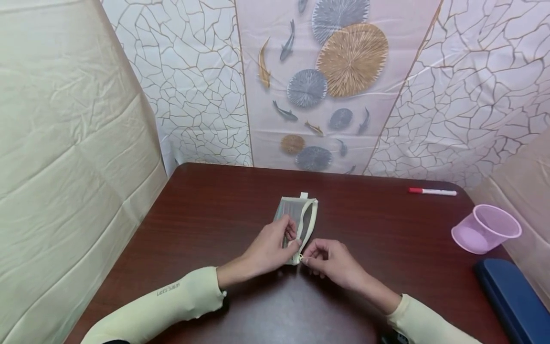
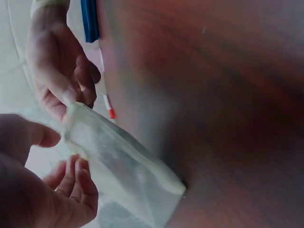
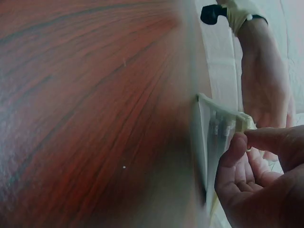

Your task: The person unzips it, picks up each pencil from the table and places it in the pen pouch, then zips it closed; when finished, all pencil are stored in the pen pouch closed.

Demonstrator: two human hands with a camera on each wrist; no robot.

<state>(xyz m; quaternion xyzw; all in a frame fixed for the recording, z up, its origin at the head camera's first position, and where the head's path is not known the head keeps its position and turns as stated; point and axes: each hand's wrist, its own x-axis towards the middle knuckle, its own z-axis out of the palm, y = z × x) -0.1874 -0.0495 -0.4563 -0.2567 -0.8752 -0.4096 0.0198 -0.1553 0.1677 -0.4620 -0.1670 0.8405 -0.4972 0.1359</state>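
Observation:
A translucent zip pouch (image 1: 288, 209) with a pale cream zipper edge lies near the middle of the table, its zipper gaping along the right side. Slim items show faintly through its wall (image 3: 216, 142). My left hand (image 1: 269, 244) lies over the pouch's near half, with thumb and curled fingers holding the edge beside the zipper. At the near corner my right hand (image 1: 334, 263) pinches the small zipper pull (image 1: 301, 257) between thumb and forefinger. In the right wrist view, those fingertips (image 3: 240, 138) cover most of the pull.
Toward the right edge of the dark wooden table (image 1: 206, 200), a pink cup (image 1: 477, 234) stands tilted. A white marker with a red cap (image 1: 434, 192) lies behind it, and a dark blue case (image 1: 511, 296) in front. Fabric curtains (image 1: 77, 143) hang around the table.

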